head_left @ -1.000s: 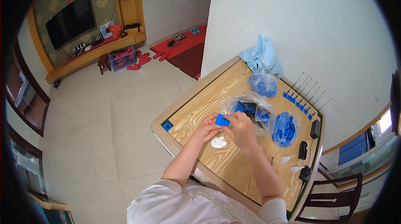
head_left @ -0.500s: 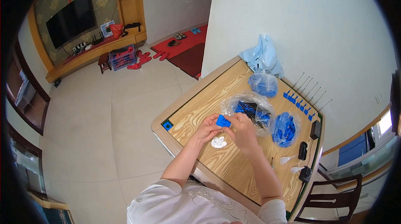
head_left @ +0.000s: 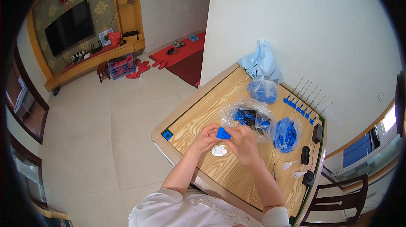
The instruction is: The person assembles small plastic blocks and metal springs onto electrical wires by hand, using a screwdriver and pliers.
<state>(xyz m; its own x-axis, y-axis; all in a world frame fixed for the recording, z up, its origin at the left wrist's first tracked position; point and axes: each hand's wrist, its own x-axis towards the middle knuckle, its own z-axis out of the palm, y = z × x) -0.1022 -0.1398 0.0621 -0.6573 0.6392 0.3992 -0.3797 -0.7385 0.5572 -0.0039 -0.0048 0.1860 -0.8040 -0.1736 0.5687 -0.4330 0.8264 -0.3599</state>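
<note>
Between my two hands, above the wooden table, is a small blue block-like piece (head_left: 223, 133). The fingers of my left hand (head_left: 205, 138) close on its left side. My right hand (head_left: 242, 143) grips it from the right with thumb and fingers. Just below the hands lies a crumpled white wad (head_left: 219, 150). Beyond them an open clear plastic bag (head_left: 228, 112) holds blue and black parts. To its right sits another clear bag of blue pieces (head_left: 286, 135). Several blue bases with thin upright spring-like rods (head_left: 301, 107) stand in a row along the far right edge.
On the table (head_left: 228, 180) are a tied bag of blue pieces (head_left: 263, 90), a pale blue plastic bag (head_left: 262, 64), black boxes (head_left: 317, 133) and white plugs (head_left: 287, 165). A thin pen-like tool (head_left: 274, 171) lies beside my right forearm. A dark chair (head_left: 338, 203) stands at right.
The whole view has shifted slightly. Between my fingers the blue piece has tilted a little, and both hands still hold it.
</note>
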